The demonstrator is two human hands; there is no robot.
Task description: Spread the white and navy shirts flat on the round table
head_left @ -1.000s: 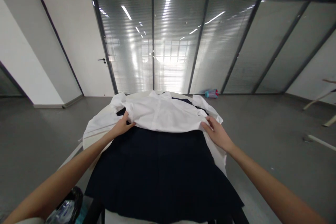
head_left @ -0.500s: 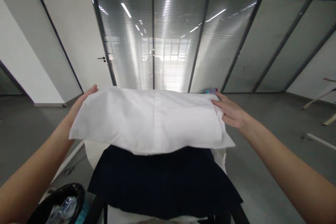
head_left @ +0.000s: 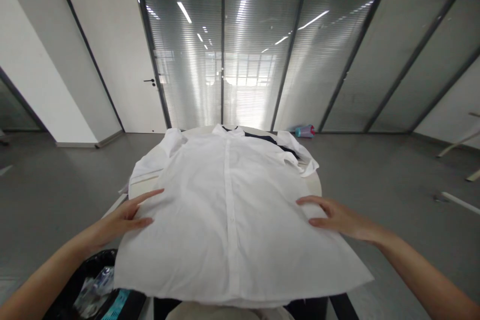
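A white button-front shirt lies spread over a round pale table, collar at the far side, hem toward me. Its sleeves rest to either side near the collar. On the shirt's left edge, my left hand touches the cloth with thumb and fingers apart. My right hand rests in the same way against the right edge, its fingers also apart. Dark cloth shows from under the shirt near the collar; the rest of it is hidden.
A bin with a black liner and clear plastic inside stands at the lower left. Beyond the table, a colourful package lies on the floor by the glass partition. A white door is at the back left.
The lifted, folded-back lower part of the shirt has come down toward me and now lies flat, covering the dark cloth. Both hands have lowered and loosened from the fabric.
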